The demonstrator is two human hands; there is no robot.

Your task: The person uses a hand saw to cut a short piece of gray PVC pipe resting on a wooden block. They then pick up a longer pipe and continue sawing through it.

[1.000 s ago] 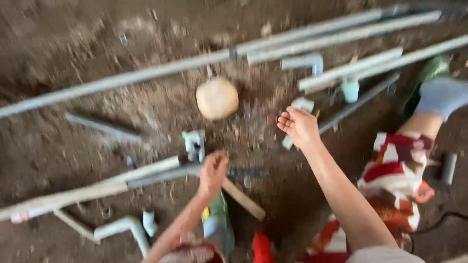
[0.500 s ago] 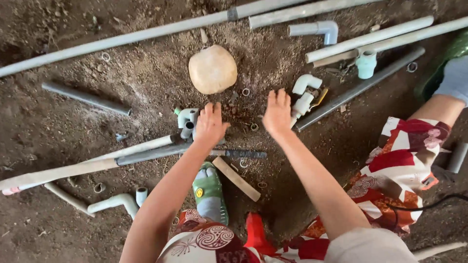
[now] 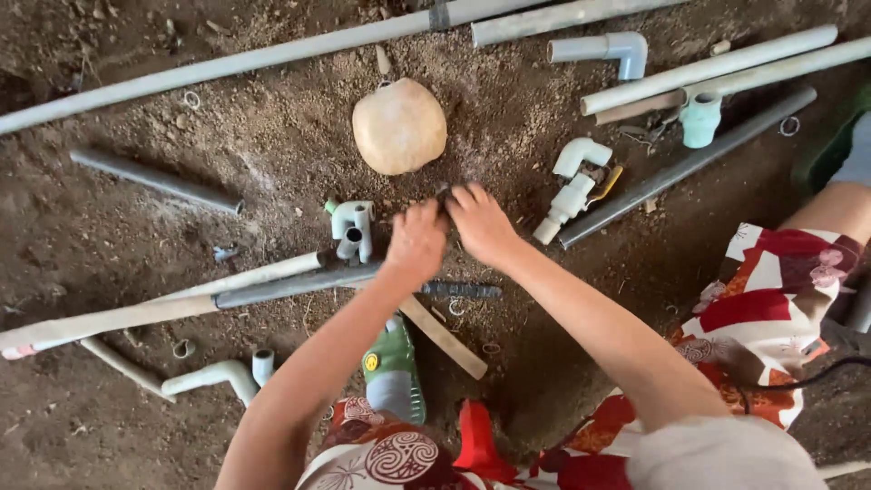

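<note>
Dirt floor (image 3: pixel 136 399) strewn with grey pipes (image 3: pixel 227 65), elbow fittings (image 3: pixel 581 156) and a round stone (image 3: pixel 399 125); left hand (image 3: pixel 415 243) and right hand (image 3: pixel 481 222) pressed together, grip unclear

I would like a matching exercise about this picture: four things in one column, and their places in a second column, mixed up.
Things:
1. round stone
2. green bottle
3. grey elbow pipe
4. dark short pipe

Places:
A. at the top, right of the middle
B. on the left, lying apart on the soil
C. just above the two hands
D. below the left hand, near the patterned cloth

Pairs: 1-C, 2-D, 3-A, 4-B
</note>
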